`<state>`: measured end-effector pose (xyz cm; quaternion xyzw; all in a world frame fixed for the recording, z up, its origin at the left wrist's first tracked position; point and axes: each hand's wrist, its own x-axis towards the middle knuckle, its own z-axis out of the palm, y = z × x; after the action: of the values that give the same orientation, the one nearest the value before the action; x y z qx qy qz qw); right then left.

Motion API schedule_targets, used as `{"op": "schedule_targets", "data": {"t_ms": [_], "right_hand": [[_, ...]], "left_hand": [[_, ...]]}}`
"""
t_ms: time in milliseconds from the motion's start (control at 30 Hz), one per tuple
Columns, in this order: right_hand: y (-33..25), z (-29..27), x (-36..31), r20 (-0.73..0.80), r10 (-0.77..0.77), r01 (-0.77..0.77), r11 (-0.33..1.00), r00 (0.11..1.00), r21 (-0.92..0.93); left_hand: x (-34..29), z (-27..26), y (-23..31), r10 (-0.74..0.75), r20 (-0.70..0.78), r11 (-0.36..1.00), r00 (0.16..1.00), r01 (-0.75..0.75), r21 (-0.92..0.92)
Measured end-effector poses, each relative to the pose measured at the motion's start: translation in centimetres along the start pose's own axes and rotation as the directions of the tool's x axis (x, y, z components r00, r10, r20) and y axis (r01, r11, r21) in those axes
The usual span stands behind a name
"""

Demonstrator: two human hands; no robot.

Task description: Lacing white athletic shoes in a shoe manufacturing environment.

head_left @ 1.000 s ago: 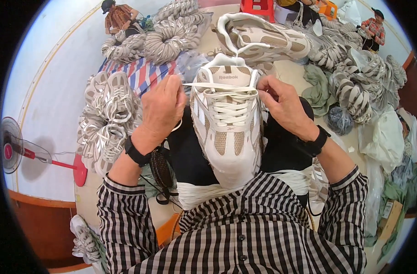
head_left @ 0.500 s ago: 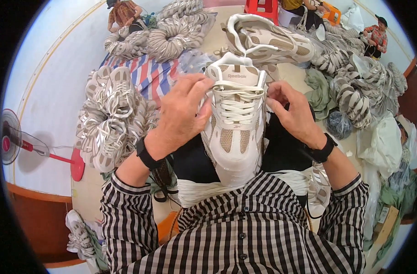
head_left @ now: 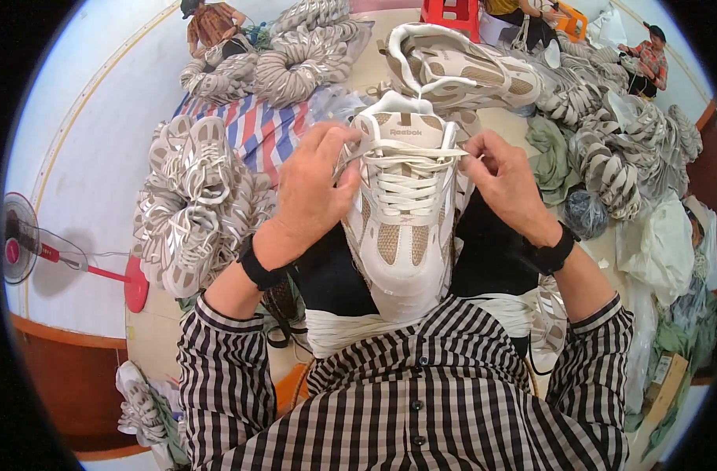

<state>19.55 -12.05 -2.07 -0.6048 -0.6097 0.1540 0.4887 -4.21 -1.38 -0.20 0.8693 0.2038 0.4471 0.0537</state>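
A beige and white sneaker (head_left: 406,255) rests toe toward me on the black cloth over my lap, its tongue upright at the far end. Flat cream shoelaces (head_left: 408,201) cross its front in several rows, with more strands lying across the tongue. My right hand (head_left: 506,182) pinches a shoelace at the top right eyelets and holds it taut to the side. On the opposite side my left hand (head_left: 313,188) curls at the top left eyelets, closed on a shoelace; some of its fingertips are hidden.
Another beige sneaker (head_left: 468,74) lies just beyond. A pile of laced sneakers (head_left: 197,204) stands at left, near a red fan (head_left: 135,282). Bundles of shoe pieces (head_left: 303,63) lie farther back, where other people sit. White cords (head_left: 342,334) cross my waist; a white plastic bag (head_left: 655,251) is at right.
My right hand has moved slightly outward, and the shoelace between it and the sneaker is now drawn straight. My left hand has shifted only a little at the eyelets.
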Motion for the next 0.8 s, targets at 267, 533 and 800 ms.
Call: {"op": "schedule_targets", "data": {"t_ms": [267,533,800], "right_hand": [[0.6,-1.9,-0.6,0.266,-0.094,0.142,0.976,0.959,-0.167],[1.8,-7.3,-0.5,0.051,-0.274,0.223,0.646,0.960,-0.730],[1.8,-13.1,-2.9,0.035,-0.213,0.138,0.489,0.976,-0.861]], "left_hand": [[-0.2,-0.3,-1.2,-0.157,0.099,0.982,0.983,0.165,-0.088],[2.1,-3.2,-1.3,-0.211,0.223,0.964,0.952,0.240,-0.113],[0.9,-8.0,-2.5,0.186,0.473,0.837,0.861,-0.391,0.383]]}}
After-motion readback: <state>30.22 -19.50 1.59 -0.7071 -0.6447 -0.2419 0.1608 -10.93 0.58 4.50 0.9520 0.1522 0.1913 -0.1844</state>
